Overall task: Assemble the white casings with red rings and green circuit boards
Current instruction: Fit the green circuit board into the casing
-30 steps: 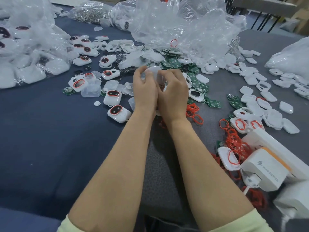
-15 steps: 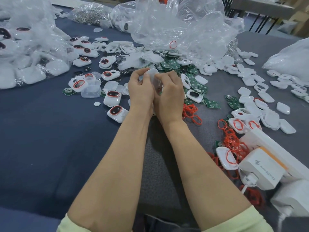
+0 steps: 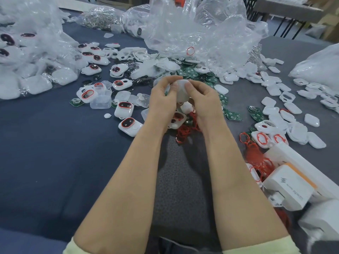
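Bare forearms, pale yellow-green sleeve [image 3: 77,247] cuffs at both elbows.

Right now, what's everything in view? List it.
held casing: one, white, between both hands, centre
finished casings: several, white with red rings, left of hands
circuit boards: many, green, behind and right of hands
loose red rings: a heap, red, near right
casing shells: many, white, right side
plastic bags: several, clear, far edge and left
adapter block: one, white with orange, near right
table: one, dark blue, under everything
left hand: pinches the held casing
right hand: pinches the held casing
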Available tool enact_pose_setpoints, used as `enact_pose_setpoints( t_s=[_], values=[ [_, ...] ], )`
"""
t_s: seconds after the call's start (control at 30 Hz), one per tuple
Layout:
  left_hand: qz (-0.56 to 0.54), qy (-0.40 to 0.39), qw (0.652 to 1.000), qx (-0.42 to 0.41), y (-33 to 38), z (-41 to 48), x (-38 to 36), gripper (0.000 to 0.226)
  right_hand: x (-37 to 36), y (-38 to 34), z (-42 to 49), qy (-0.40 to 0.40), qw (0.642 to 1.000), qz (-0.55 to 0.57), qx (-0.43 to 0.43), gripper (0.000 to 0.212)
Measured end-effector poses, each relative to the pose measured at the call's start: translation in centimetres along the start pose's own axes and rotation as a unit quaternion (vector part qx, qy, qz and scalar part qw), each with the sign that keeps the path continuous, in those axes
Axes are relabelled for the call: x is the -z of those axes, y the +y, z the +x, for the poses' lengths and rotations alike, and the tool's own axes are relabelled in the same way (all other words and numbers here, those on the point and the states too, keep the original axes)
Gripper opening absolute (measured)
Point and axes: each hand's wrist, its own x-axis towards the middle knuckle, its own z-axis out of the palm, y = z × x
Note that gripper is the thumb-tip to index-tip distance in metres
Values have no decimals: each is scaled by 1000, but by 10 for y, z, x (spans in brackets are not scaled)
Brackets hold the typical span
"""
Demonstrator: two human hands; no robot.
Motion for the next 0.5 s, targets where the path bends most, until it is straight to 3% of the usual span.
enact_pose_setpoints(
  t_s=[0.13, 0.27, 0.4, 0.5],
  values=[
    [39, 5, 999, -18, 0, 1, 0, 18, -2, 0, 1, -4, 992, 119, -51, 18],
    [47, 17, 999, -9, -1, 2, 0, 18, -7, -1, -2, -3, 994, 98, -37, 19],
    [-40, -22, 998, 42, 0, 0, -1, 15, 0, -4, 2, 33, 989, 135, -47, 17],
    [-13, -49, 996, 75, -4, 2, 1, 7, 7, -4, 4, 54, 987, 144, -51, 16]
  ],
)
